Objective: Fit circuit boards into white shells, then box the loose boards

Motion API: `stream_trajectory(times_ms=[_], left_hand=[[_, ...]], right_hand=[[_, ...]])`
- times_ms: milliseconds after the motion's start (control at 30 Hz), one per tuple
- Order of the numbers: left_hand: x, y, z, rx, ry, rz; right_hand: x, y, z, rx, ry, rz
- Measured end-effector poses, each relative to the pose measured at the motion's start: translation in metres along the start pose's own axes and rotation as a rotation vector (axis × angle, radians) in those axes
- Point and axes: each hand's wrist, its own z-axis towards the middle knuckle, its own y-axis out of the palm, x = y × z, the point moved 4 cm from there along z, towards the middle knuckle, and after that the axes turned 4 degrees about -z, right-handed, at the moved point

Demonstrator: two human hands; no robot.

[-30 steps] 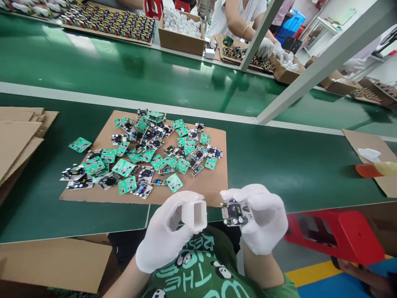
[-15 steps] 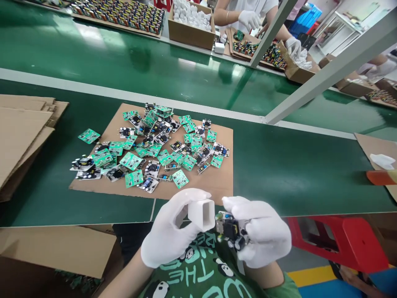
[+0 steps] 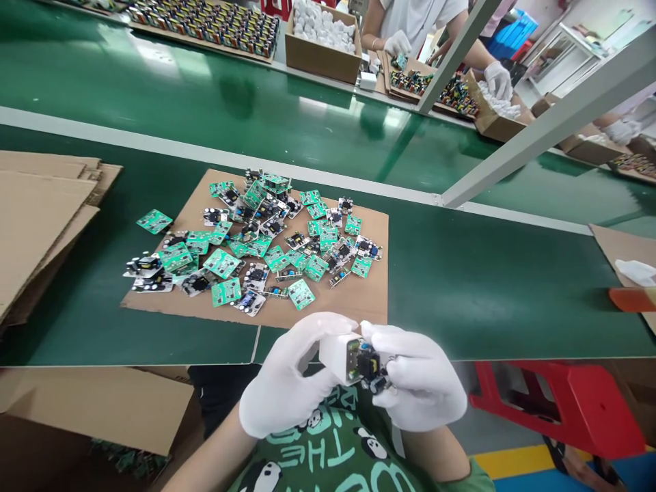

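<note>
Both my hands wear white gloves and meet just below the table's front edge. My left hand (image 3: 287, 386) grips a white square plastic housing (image 3: 337, 354) with its open end facing right. My right hand (image 3: 417, 383) holds a small circuit board (image 3: 367, 363) with dark components, and the board's end sits partly inside the housing's opening. Beyond my hands, a cardboard sheet (image 3: 359, 301) on the green table carries a pile of several green circuit boards (image 3: 256, 239).
Stacked cardboard (image 3: 35, 219) lies at the left, another sheet (image 3: 97, 406) below the table edge. A red stool (image 3: 558, 403) stands at the right. A grey slanted frame bar (image 3: 533, 116) crosses above. Across the green conveyor belt (image 3: 205, 102), a person's gloved hands (image 3: 499, 78) work over boxes.
My hands have come together. The board, held apart from the housing a second ago, has turned and moved left until its end entered the housing's open end.
</note>
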Motion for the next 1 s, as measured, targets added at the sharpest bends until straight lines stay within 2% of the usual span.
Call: stream_trajectory(times_ms=[200, 367, 467, 633, 767, 1000], left_hand=[[0.003, 0.0, 0.001, 0.02, 0.027, -0.003], [0.0, 0.001, 0.001, 0.019, -0.003, -0.023], [0.001, 0.001, 0.0, 0.019, 0.016, -0.014], [0.006, 0.002, -0.001, 0.031, 0.025, 0.02], [0.005, 0.003, -0.002, 0.063, 0.038, 0.075], [-0.007, 0.002, -0.007, 0.101, 0.092, 0.103]], right_hand=[[-0.001, 0.0, -0.001, -0.031, 0.02, -0.05], [-0.002, -0.001, 0.001, -0.06, 0.072, -0.074], [-0.004, 0.0, 0.007, -0.111, 0.034, -0.088], [-0.004, 0.005, 0.006, -0.194, -0.069, -0.283], [0.0, 0.009, -0.003, -0.145, -0.063, -0.312], [0.007, 0.018, -0.016, 0.004, 0.075, -0.282]])
